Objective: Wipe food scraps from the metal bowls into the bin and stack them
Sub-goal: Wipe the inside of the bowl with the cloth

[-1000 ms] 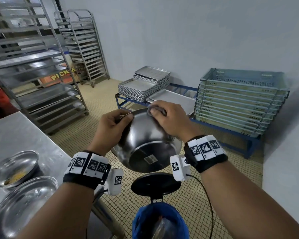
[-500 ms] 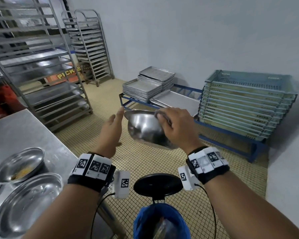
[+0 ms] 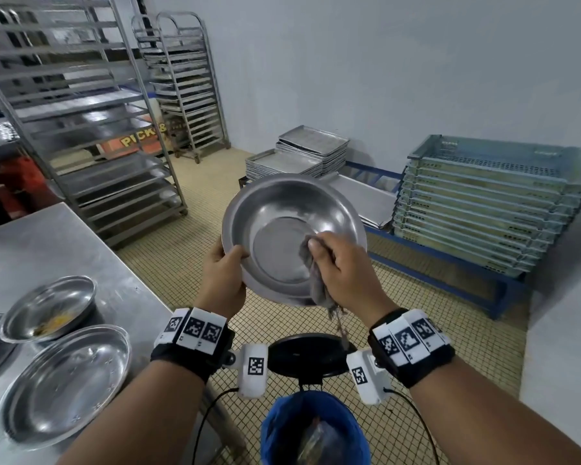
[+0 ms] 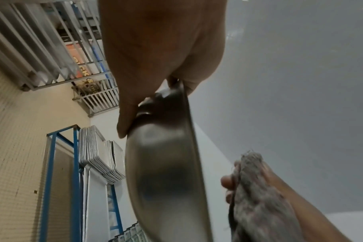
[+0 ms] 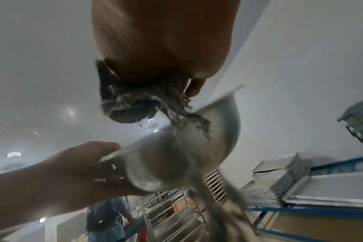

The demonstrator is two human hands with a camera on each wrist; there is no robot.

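I hold a metal bowl (image 3: 282, 223) in the air, its inside tilted toward me, above the bin (image 3: 312, 427) with its blue liner. My left hand (image 3: 223, 276) grips the bowl's left rim, thumb inside. My right hand (image 3: 336, 266) clutches a grey cloth (image 3: 312, 273) and presses it against the bowl's inner bottom. The left wrist view shows the bowl (image 4: 166, 172) edge-on with the cloth (image 4: 257, 193) beside it. In the right wrist view the cloth (image 5: 135, 101) hangs from my fingers over the bowl (image 5: 176, 155). On the steel table (image 3: 47, 236) a bowl with yellow scraps (image 3: 49, 308) stands behind a larger bowl (image 3: 66, 384).
The bin's black lid (image 3: 311, 354) stands open behind it. Stacked metal trays (image 3: 296, 159) and stacked crates (image 3: 490, 203) sit on a low blue frame along the wall. Tall tray racks (image 3: 91, 135) stand at the left. Tiled floor lies between. A person with a backpack (image 5: 106, 217) stands further off.
The bowl has turned over from bottom-up to inside facing me. My left hand let go, then took the left rim again. My right hand with the cloth moved from the rim into the bowl.
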